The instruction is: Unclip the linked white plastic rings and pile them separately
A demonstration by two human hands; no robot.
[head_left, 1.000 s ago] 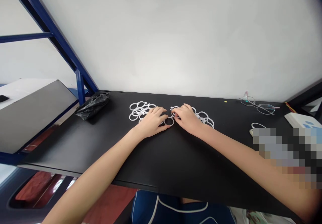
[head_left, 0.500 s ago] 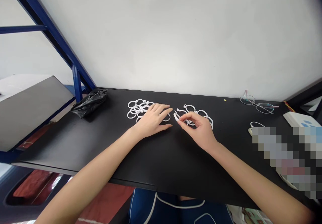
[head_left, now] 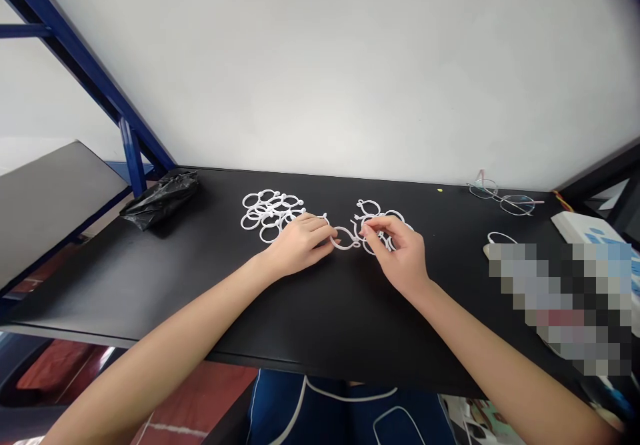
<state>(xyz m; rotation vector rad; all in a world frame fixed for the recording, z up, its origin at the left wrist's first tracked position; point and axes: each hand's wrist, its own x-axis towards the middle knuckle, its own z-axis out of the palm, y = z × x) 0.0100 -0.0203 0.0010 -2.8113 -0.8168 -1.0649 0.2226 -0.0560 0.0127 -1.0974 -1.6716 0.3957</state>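
A white curtain ring [head_left: 344,248] with a small eyelet on its right side is between my hands, over the black table. My left hand [head_left: 306,241] has its fingers closed on the ring's left edge. Close to the eyelet end, my right hand [head_left: 397,248] pinches thumb and forefinger together on the ring; its exact contact is partly hidden. Behind and left of my left hand lies a pile of white rings [head_left: 270,210], overlapping one another. More white rings [head_left: 370,206] lie around and behind my right hand, partly covered by it.
A crumpled black plastic bag [head_left: 163,198] sits at the table's left back. Eyeglasses [head_left: 517,205] rest at the back right. A white box [head_left: 575,228] and a blurred-out object [head_left: 545,305] are on the right. A blue metal frame [head_left: 133,158] rises at the left.
My left hand has gone from spread fingers to closed on the ring. The ring, earlier upright in my right fingers, now spans between both hands. The view has shifted slightly.
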